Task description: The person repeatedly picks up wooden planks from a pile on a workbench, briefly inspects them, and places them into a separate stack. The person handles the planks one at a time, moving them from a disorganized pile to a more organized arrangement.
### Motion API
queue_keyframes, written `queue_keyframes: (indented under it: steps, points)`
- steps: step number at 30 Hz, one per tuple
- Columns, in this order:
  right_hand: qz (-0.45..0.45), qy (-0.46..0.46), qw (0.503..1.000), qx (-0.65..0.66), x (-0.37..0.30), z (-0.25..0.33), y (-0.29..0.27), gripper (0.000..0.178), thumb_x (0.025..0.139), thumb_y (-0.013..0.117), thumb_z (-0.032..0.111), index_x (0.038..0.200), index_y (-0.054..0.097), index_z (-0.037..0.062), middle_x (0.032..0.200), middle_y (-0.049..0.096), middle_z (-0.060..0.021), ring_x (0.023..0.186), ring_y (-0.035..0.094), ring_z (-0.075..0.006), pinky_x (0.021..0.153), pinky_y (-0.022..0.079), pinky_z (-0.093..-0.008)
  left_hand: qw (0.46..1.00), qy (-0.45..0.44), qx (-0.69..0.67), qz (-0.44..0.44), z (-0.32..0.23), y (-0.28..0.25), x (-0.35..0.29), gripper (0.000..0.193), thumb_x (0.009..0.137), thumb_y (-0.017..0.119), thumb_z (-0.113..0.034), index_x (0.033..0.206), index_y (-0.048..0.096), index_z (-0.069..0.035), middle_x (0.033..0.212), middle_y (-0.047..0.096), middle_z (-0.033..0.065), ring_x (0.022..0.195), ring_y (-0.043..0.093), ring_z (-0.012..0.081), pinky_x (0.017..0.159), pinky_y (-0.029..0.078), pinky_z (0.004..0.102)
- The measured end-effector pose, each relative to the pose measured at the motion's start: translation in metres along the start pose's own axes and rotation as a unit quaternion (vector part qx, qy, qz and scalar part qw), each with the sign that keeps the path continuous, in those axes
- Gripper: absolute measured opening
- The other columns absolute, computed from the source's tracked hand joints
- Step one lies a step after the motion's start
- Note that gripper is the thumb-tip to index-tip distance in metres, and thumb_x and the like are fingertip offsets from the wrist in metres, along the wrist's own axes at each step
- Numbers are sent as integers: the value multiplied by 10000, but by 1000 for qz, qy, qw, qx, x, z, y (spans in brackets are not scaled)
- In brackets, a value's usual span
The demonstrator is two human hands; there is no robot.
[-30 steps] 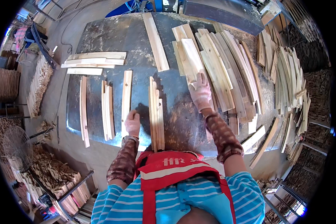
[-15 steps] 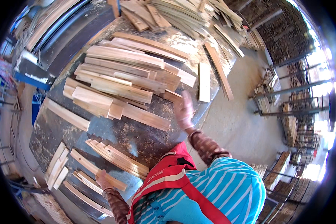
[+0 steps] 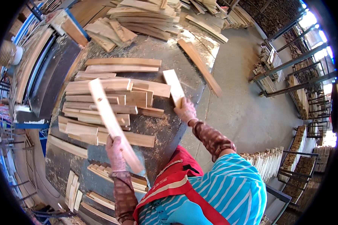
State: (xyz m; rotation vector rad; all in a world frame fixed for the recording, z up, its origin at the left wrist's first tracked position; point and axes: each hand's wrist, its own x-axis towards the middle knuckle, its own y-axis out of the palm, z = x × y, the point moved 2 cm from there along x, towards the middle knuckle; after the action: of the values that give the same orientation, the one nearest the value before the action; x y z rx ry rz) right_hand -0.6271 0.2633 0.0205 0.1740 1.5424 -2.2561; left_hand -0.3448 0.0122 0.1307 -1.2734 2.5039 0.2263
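Note:
My left hand (image 3: 115, 150) grips a long pale wooden slat (image 3: 109, 118) and holds it raised and slanted over a heap of short wooden slats (image 3: 101, 105) on a dark metal table (image 3: 165, 127). My right hand (image 3: 186, 110) grips the near end of a short wooden board (image 3: 174, 87) at the heap's right side. Both forearms wear patterned brown sleeves. My red apron and striped blue shirt fill the lower middle.
More slat piles (image 3: 146, 18) lie at the table's far end, and a long board (image 3: 199, 67) lies slanted at its right edge. Sorted slats (image 3: 101, 172) lie near my left arm. Concrete floor (image 3: 248, 112) and racks of stacked wood (image 3: 266, 161) are at right.
The view has swung further right along the table. My left hand has lifted a long slat off the table. My right hand has closed on a short board by the heap.

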Motion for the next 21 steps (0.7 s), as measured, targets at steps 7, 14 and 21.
queue_keyframes:
  steps: [7, 14, 21]
  points:
    - [36, -90, 913, 396, 1, 33, -37, 895, 938, 700, 419, 1590, 222, 36, 1553, 378, -272, 1377, 464, -378, 1121, 398, -440, 960, -11, 241, 142, 3, 195, 31, 324, 887, 637, -133, 1186, 615, -10, 958, 662, 133, 868, 659, 255, 799, 552, 391]
    - [-54, -51, 959, 275, 109, 9, -96, 866, 849, 736, 217, 1569, 284, 55, 1299, 613, -212, 1171, 615, -298, 980, 509, -402, 930, 30, 151, 334, 46, 268, 21, 592, 885, 709, -221, 1419, 485, -94, 1102, 661, 181, 1045, 671, 268, 932, 518, 374]
    - [-98, -36, 969, -223, 245, -76, -118, 803, 881, 678, 340, 1539, 310, 61, 1516, 414, -239, 1340, 471, -404, 1087, 425, -447, 951, -153, 43, 265, 82, 202, 56, 567, 926, 708, -185, 1429, 497, -29, 1226, 666, 129, 1097, 646, 189, 944, 525, 309]
